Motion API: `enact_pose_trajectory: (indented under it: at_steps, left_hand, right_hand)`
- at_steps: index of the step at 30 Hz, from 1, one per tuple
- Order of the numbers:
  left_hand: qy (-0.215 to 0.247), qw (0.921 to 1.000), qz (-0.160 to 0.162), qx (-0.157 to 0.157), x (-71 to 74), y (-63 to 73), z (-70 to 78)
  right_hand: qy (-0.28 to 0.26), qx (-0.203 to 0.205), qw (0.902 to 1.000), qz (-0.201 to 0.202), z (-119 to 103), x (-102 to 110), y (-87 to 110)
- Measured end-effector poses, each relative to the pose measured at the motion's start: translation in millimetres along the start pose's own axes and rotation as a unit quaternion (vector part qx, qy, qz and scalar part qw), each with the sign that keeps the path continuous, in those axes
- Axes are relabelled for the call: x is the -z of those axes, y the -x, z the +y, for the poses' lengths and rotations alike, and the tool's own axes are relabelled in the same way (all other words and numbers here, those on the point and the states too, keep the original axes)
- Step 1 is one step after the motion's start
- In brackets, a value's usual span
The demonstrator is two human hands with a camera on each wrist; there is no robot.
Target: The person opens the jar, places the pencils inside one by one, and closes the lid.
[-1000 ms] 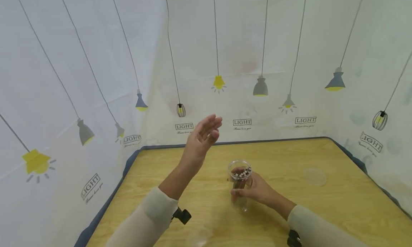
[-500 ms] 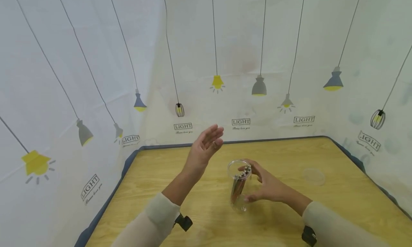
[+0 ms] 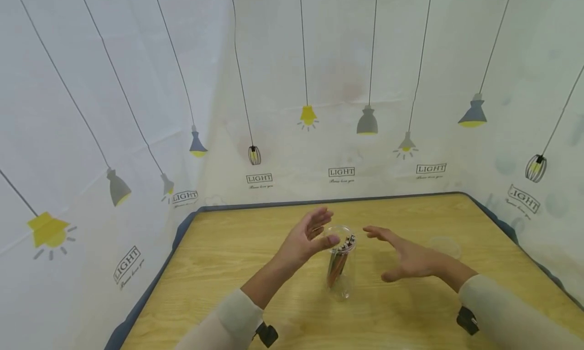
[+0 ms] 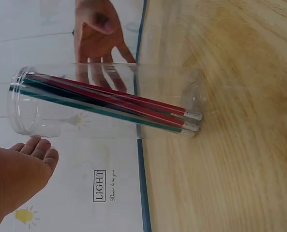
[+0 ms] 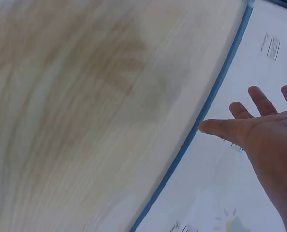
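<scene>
A clear plastic jar (image 3: pixel 345 287) stands upright on the table with several pencils (image 3: pixel 337 268) leaning inside it. In the left wrist view, the pencils (image 4: pixel 114 100) are red, green and dark, with pale ends at the jar's base. My left hand (image 3: pixel 304 242) is beside the jar's rim, fingers loosely bent. Its thumb overlaps the rim in the head view; I cannot tell whether it touches. To the right of the jar, my right hand (image 3: pixel 408 257) hovers apart from it with thumb and fingers spread. The right wrist view shows this hand (image 5: pixel 271 137) holding nothing.
A clear round disc, like a lid (image 3: pixel 444 247), lies on the wooden table (image 3: pixel 219 269) at right, partly behind the right forearm. White cloth walls (image 3: pixel 292 61) printed with hanging lamps enclose the table's back and sides.
My right hand has let go of the jar and drawn back to the right. My left hand has come down and rightward, close to the rim. The jar stays in place; its pencils lean more together.
</scene>
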State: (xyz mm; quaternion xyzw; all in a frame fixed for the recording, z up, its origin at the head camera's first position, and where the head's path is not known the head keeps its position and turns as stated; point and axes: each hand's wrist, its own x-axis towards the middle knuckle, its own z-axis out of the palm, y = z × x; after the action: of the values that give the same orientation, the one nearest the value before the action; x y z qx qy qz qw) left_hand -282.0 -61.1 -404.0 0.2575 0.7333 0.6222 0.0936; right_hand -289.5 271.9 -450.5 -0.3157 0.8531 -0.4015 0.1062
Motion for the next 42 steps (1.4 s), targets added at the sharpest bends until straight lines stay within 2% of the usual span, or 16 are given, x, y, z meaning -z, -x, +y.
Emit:
enact_pose_trajectory:
  at_steps: [4,9,16,20,25,29,34,42]
  left_hand:
    - [-0.066,0.9971,-0.008,0.036,-13.9,4.5,-13.2]
    - [-0.096,0.9944,0.003,0.044,-24.4,9.1,-25.2]
    - [-0.064,0.9972,0.032,0.022,-27.1,5.2,-34.4]
    - [-0.033,0.9988,0.033,0.016,-30.2,0.4,-38.5]
    - [-0.052,0.9976,0.046,0.005,-31.3,-0.9,-40.6]
    - [-0.065,0.9964,0.055,-0.005,-28.0,-1.6,-39.2]
    - [-0.05,0.9966,0.062,-0.021,-25.0,-7.1,-37.4]
    - [-0.042,0.9958,0.07,-0.041,-16.6,-8.7,-36.3]
  right_hand:
    - [0.033,-0.032,0.9984,0.033,3.1,16.9,4.6]
    - [0.08,-0.077,0.9914,0.068,16.7,35.9,6.7]
    - [0.155,-0.122,0.976,0.093,44.8,51.2,11.1]
    - [0.204,-0.153,0.9618,0.1,59.3,55.7,14.2]
    - [0.257,-0.185,0.9448,0.084,75.1,58.8,16.1]
    - [0.273,-0.211,0.9364,0.062,83.9,65.5,13.2]
    - [0.261,-0.241,0.9342,0.038,88.7,81.0,8.0]
    - [0.272,-0.233,0.9331,0.026,87.0,90.3,-2.6]
